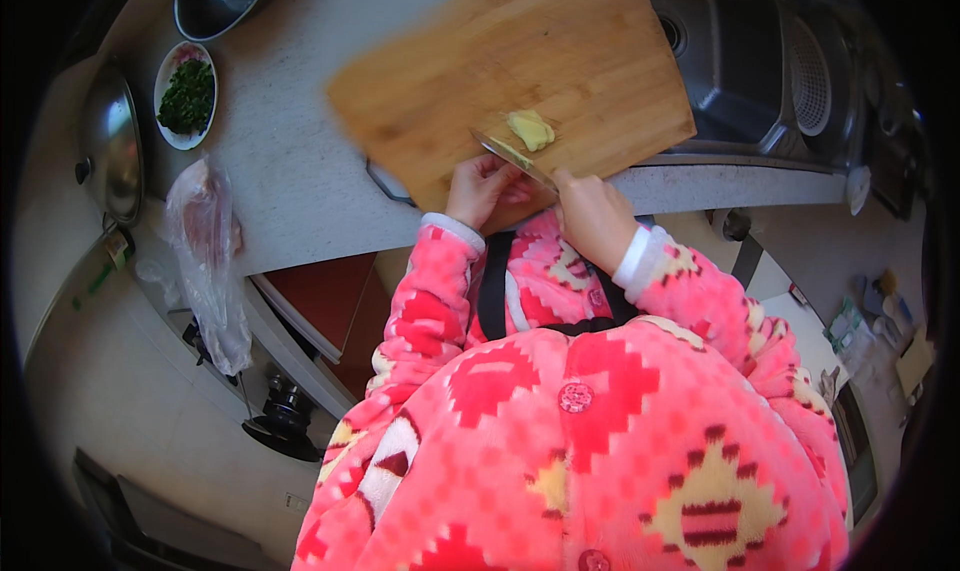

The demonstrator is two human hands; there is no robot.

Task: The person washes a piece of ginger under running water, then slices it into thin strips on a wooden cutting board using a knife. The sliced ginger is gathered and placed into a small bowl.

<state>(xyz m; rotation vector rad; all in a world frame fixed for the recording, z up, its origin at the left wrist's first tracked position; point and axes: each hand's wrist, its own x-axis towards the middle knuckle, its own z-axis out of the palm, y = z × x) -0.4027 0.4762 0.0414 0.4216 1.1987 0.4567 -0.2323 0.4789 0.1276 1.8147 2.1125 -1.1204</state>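
Observation:
My right hand [596,211] grips the handle end of a kitchen knife [536,175] over the near part of a wooden cutting board [570,53]. The blade slants toward the upper left, and a thin pale yellow sliver [513,151] lies along it. Just beyond the blade sits a small stack of pale yellow slices [531,130], which look like peeled ginger. My left hand [481,190] is at the near side of the blade with its fingers curled beside it. Whether those fingers pinch anything is hidden.
A metal sink [735,68] adjoins the board's right side. On the left of the counter [292,188] are a plate of chopped greens [187,100], a metal bowl [221,5] and raw meat in a plastic bag [206,248]. A domed pan lid [116,151] stands farther left.

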